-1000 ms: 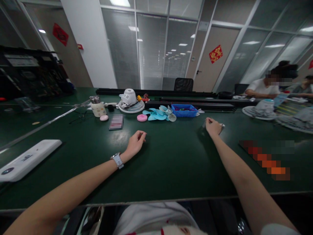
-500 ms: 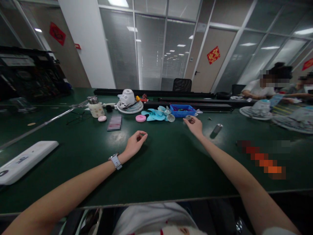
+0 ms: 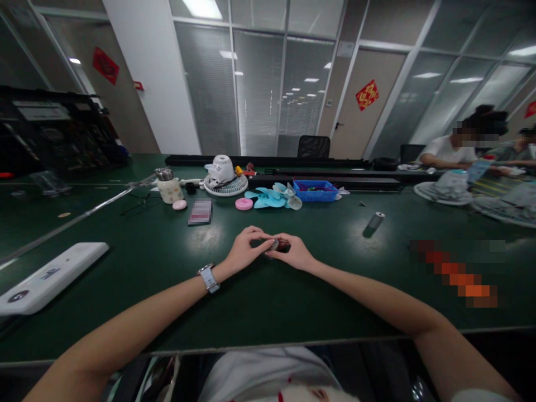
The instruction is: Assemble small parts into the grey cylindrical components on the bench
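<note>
My left hand (image 3: 250,245) and my right hand (image 3: 294,252) meet over the middle of the green table. Between their fingertips is a small silvery round part (image 3: 274,244), mostly covered by the fingers, so its exact kind cannot be made out. Both hands are closed, with thumb and fingers curled around this part. A grey metal cylinder (image 3: 377,219) stands on the table off to the right. Beyond the hands lie light blue fan blades (image 3: 272,196) and a pink round piece (image 3: 243,204).
At the back are a blue tray (image 3: 316,192) of small parts, a white fan body (image 3: 221,170) on its grille, and a bottle (image 3: 170,188). A long white device (image 3: 54,276) lies at left. A blurred orange-red object (image 3: 456,273) lies at right. Co-workers sit at far right.
My right hand has come left and nearer from beside the blue tray, carrying the silvery round part. My left hand has shifted slightly right, and its fingers now meet the part.
</note>
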The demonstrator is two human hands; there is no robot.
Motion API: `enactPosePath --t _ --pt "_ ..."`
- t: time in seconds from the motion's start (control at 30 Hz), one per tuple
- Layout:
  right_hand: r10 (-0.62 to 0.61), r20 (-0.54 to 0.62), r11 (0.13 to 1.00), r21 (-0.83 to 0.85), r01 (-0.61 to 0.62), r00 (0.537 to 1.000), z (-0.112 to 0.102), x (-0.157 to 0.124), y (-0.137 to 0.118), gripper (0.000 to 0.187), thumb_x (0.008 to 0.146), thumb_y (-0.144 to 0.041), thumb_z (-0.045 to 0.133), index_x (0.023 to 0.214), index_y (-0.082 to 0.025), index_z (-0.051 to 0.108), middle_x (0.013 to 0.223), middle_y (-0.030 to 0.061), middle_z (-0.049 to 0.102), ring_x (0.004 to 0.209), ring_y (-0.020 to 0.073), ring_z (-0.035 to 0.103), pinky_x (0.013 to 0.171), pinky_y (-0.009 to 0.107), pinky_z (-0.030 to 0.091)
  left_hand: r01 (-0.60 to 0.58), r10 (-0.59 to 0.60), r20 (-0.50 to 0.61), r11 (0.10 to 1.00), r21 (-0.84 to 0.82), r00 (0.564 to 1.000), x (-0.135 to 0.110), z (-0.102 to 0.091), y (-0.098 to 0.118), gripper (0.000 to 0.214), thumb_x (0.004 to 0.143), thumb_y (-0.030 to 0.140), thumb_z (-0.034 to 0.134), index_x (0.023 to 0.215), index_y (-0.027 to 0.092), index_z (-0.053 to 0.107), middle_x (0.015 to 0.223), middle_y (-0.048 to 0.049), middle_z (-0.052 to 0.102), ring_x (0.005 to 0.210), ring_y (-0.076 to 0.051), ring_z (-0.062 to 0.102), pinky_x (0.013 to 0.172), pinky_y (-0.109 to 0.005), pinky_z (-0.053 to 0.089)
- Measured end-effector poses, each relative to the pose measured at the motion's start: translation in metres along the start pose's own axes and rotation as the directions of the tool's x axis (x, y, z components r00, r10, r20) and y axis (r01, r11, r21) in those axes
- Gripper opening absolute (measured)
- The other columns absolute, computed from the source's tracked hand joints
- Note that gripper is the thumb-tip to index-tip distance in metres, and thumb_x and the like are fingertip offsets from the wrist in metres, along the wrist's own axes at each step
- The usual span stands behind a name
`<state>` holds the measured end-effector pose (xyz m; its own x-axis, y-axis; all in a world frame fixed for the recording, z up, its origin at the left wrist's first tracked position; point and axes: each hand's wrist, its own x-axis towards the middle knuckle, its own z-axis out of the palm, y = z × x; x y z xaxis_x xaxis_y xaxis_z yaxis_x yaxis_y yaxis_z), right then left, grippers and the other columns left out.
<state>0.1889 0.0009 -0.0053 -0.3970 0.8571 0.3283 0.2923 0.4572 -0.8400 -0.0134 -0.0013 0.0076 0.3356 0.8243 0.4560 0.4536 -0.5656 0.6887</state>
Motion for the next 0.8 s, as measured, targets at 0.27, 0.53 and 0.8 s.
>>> enactPosePath --t 0.27,0.53,0.8 --pt "-0.032 -0.015 0.999 -0.035 0.031 0.999 0.003 0.000 0.003 0.041 0.073 -0.041 0.079 0.104 -0.017 0.066 0.092 0.0043 0.073 0.084 0.0196 0.068 0.079 0.035 0.054 0.007 -0.007 0.015 1.000 0.002 1.000 0.016 0.003 0.000 0.024 0.086 0.044 0.065 0.089 0.023 0.077 0.092 -0.0047 0.070 0.093 -0.021 0.061 0.081 -0.035 0.045" --pt "0.000 0.002 1.000 -0.029 0.000 1.000 0.003 -0.003 -0.004 0.042 0.073 -0.041 0.080 0.106 -0.018 0.067 0.101 0.0054 0.074 0.089 0.0194 0.069 0.083 0.035 0.055 0.080 -0.076 -0.070 0.995 0.053 0.995 0.004 -0.012 -0.023 0.027 0.085 0.047 0.064 0.088 0.023 0.077 0.090 -0.0049 0.074 0.089 -0.023 0.062 0.081 -0.036 0.045" --pt "0.007 -0.324 0.999 -0.033 -0.019 0.946 -0.045 0.021 0.034 0.041 0.078 -0.044 0.074 0.109 -0.017 0.068 0.101 0.0083 0.074 0.087 0.0203 0.070 0.084 0.036 0.056 0.087 -0.117 0.203 0.985 0.151 0.972 -0.005 -0.011 -0.029 0.026 0.084 0.046 0.065 0.092 0.027 0.080 0.089 -0.0035 0.076 0.086 -0.024 0.064 0.082 -0.037 0.045"
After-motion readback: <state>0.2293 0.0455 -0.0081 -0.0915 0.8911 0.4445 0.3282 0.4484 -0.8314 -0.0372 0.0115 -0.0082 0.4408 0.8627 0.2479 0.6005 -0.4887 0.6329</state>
